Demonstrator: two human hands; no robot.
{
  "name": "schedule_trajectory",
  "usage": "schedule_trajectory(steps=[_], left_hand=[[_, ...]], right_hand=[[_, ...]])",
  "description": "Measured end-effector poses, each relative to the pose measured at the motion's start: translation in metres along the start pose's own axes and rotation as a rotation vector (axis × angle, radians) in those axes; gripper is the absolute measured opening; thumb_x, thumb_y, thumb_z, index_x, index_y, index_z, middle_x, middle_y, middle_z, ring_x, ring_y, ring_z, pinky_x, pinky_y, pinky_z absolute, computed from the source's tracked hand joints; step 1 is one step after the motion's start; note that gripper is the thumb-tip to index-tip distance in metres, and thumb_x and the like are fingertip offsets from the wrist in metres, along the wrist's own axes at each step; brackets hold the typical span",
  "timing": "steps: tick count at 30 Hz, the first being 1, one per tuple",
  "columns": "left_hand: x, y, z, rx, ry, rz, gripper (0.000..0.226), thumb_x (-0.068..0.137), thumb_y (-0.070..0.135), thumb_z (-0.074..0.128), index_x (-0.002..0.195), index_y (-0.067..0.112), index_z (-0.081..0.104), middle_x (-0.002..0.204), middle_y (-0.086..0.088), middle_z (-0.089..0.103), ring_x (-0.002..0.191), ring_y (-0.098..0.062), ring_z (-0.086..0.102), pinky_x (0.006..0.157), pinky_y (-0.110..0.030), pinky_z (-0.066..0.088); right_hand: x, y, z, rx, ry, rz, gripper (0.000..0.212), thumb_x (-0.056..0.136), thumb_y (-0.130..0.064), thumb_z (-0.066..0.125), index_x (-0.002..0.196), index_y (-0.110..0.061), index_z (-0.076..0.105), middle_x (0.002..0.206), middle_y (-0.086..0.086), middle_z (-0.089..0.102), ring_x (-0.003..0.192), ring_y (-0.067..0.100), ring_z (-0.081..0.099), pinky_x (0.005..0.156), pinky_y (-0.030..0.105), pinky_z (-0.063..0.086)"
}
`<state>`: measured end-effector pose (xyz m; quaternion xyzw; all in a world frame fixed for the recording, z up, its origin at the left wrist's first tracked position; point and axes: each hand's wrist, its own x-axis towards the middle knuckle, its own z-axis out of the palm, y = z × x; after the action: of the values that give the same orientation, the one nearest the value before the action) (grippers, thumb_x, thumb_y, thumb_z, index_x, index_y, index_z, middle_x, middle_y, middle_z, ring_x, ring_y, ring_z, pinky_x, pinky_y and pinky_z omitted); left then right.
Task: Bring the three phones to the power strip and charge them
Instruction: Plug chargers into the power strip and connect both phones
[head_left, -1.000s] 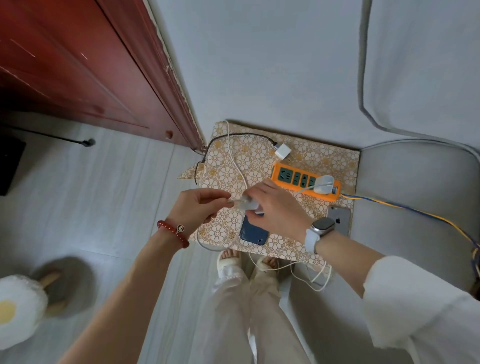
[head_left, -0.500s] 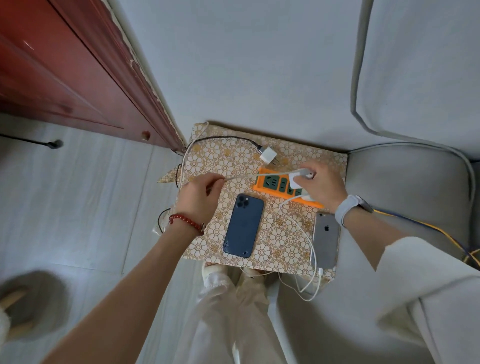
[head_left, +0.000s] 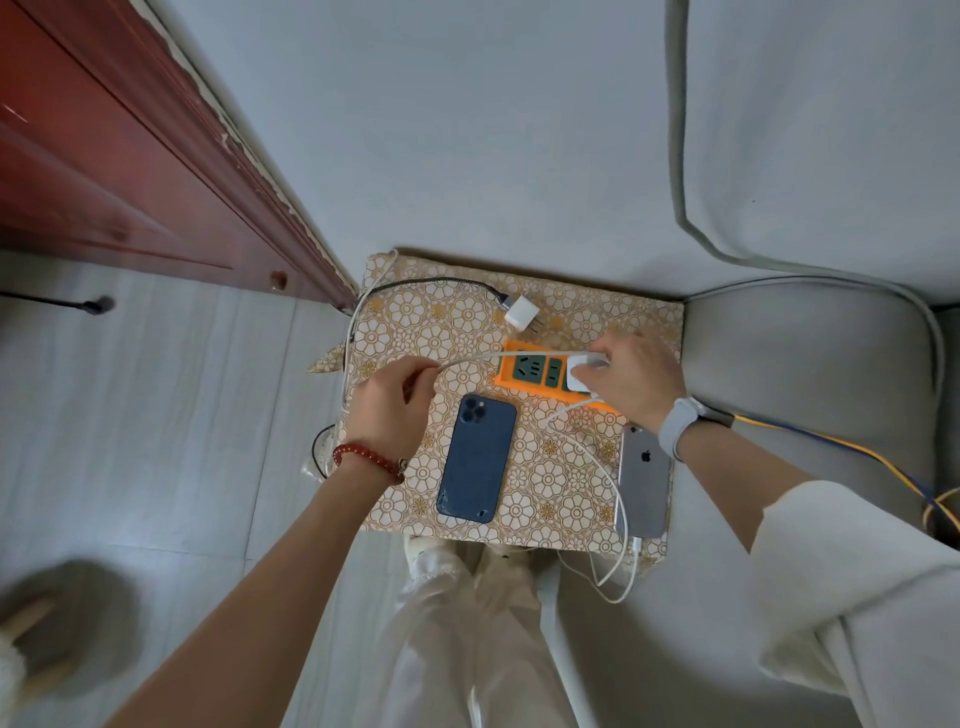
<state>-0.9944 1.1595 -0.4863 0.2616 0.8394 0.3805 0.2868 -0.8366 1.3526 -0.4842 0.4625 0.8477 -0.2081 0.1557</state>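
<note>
An orange power strip (head_left: 524, 371) lies on a small table with a flower-patterned cloth (head_left: 561, 478). My right hand (head_left: 631, 379) presses a white charger plug (head_left: 577, 375) onto the strip. My left hand (head_left: 392, 402) pinches the white cable (head_left: 470, 359) that runs from that plug. A blue phone (head_left: 477, 458) lies face down in the middle of the cloth with no cable visibly in it. A silver phone (head_left: 643, 480) lies face down at the right edge, with a white cable in its bottom end. A third phone is not in view.
A loose white charger (head_left: 521, 315) with a black cable (head_left: 426, 283) lies behind the strip. A red wooden door (head_left: 130, 156) stands at the left, a grey sofa (head_left: 810, 364) at the right. The strip's blue and yellow cord (head_left: 852, 452) crosses the sofa seat.
My right hand carried the white plug from above the blue phone to the power strip and now presses it in. My left hand stayed on the cable. The blue phone is now uncovered.
</note>
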Motion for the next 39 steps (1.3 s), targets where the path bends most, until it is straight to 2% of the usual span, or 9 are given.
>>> schedule_trajectory(steps=[3, 6, 14, 17, 22, 25, 29, 32, 39], left_hand=[[0.001, -0.003, 0.0, 0.014, 0.046, -0.006, 0.015, 0.088, 0.015, 0.053, 0.092, 0.011, 0.067, 0.073, 0.002, 0.062, 0.07, -0.018, 0.06, 0.061, -0.028, 0.05], [0.003, -0.003, 0.002, 0.033, 0.099, -0.02, 0.016, 0.089, 0.014, 0.051, 0.093, 0.009, 0.066, 0.075, 0.003, 0.06, 0.072, -0.017, 0.058, 0.065, -0.029, 0.048], [0.022, 0.006, 0.006, 0.048, 0.106, -0.074, 0.018, 0.09, 0.018, 0.049, 0.091, 0.01, 0.065, 0.074, 0.001, 0.06, 0.067, -0.017, 0.054, 0.062, -0.025, 0.041], [0.025, 0.007, 0.007, 0.046, 0.105, -0.072, 0.018, 0.09, 0.018, 0.049, 0.092, 0.01, 0.065, 0.075, 0.001, 0.06, 0.067, -0.018, 0.055, 0.062, -0.025, 0.042], [0.029, 0.004, 0.005, 0.041, 0.089, -0.087, 0.019, 0.09, 0.018, 0.048, 0.092, 0.01, 0.065, 0.074, 0.0, 0.06, 0.067, -0.02, 0.056, 0.064, -0.029, 0.047], [0.032, 0.002, 0.005, 0.046, 0.09, -0.089, 0.019, 0.09, 0.018, 0.048, 0.091, 0.01, 0.065, 0.072, 0.0, 0.059, 0.065, -0.018, 0.054, 0.062, -0.027, 0.045], [0.034, 0.002, 0.005, 0.062, 0.085, -0.073, 0.019, 0.09, 0.019, 0.049, 0.091, 0.01, 0.066, 0.072, 0.001, 0.06, 0.063, -0.015, 0.054, 0.061, -0.024, 0.042], [0.033, 0.002, 0.006, 0.074, 0.085, -0.078, 0.019, 0.09, 0.02, 0.048, 0.091, 0.012, 0.065, 0.072, 0.001, 0.06, 0.063, -0.016, 0.054, 0.058, -0.023, 0.042], [0.031, -0.002, 0.007, 0.048, 0.076, -0.079, 0.018, 0.09, 0.017, 0.048, 0.091, 0.011, 0.065, 0.074, 0.001, 0.06, 0.068, -0.017, 0.055, 0.064, -0.026, 0.044]], right_hand=[[-0.003, 0.003, 0.003, -0.086, 0.041, -0.076, 0.026, 0.08, -0.031, 0.058, 0.094, -0.011, 0.064, 0.091, 0.012, 0.065, 0.1, 0.027, 0.046, 0.077, 0.039, 0.042], [-0.004, 0.007, 0.006, -0.144, 0.028, -0.125, 0.034, 0.082, -0.036, 0.057, 0.105, -0.012, 0.061, 0.104, 0.01, 0.062, 0.104, 0.027, 0.044, 0.082, 0.039, 0.04], [-0.005, 0.017, 0.003, -0.304, -0.122, -0.25, 0.056, 0.08, -0.044, 0.058, 0.128, -0.018, 0.044, 0.125, 0.005, 0.051, 0.117, 0.024, 0.039, 0.093, 0.04, 0.036], [-0.004, 0.014, 0.004, -0.294, -0.117, -0.228, 0.053, 0.08, -0.041, 0.057, 0.126, -0.016, 0.047, 0.122, 0.007, 0.052, 0.115, 0.025, 0.04, 0.092, 0.04, 0.037], [-0.006, 0.009, 0.006, -0.058, 0.009, -0.125, 0.037, 0.079, -0.037, 0.061, 0.104, -0.01, 0.058, 0.104, 0.009, 0.063, 0.102, 0.026, 0.048, 0.078, 0.036, 0.039], [-0.006, 0.008, 0.009, -0.088, 0.041, -0.132, 0.038, 0.078, -0.041, 0.062, 0.098, -0.01, 0.06, 0.097, 0.008, 0.065, 0.097, 0.024, 0.048, 0.074, 0.035, 0.038], [-0.004, 0.01, 0.014, -0.299, 0.04, -0.163, 0.051, 0.079, -0.052, 0.056, 0.106, -0.009, 0.059, 0.109, 0.009, 0.056, 0.105, 0.025, 0.043, 0.082, 0.035, 0.039], [-0.003, 0.007, 0.015, -0.316, 0.034, -0.163, 0.052, 0.079, -0.053, 0.056, 0.108, -0.01, 0.059, 0.112, 0.009, 0.053, 0.109, 0.025, 0.042, 0.085, 0.037, 0.037], [-0.006, 0.008, 0.011, -0.325, -0.001, -0.17, 0.05, 0.081, -0.045, 0.057, 0.122, -0.018, 0.052, 0.119, 0.005, 0.052, 0.115, 0.024, 0.038, 0.088, 0.038, 0.034]])
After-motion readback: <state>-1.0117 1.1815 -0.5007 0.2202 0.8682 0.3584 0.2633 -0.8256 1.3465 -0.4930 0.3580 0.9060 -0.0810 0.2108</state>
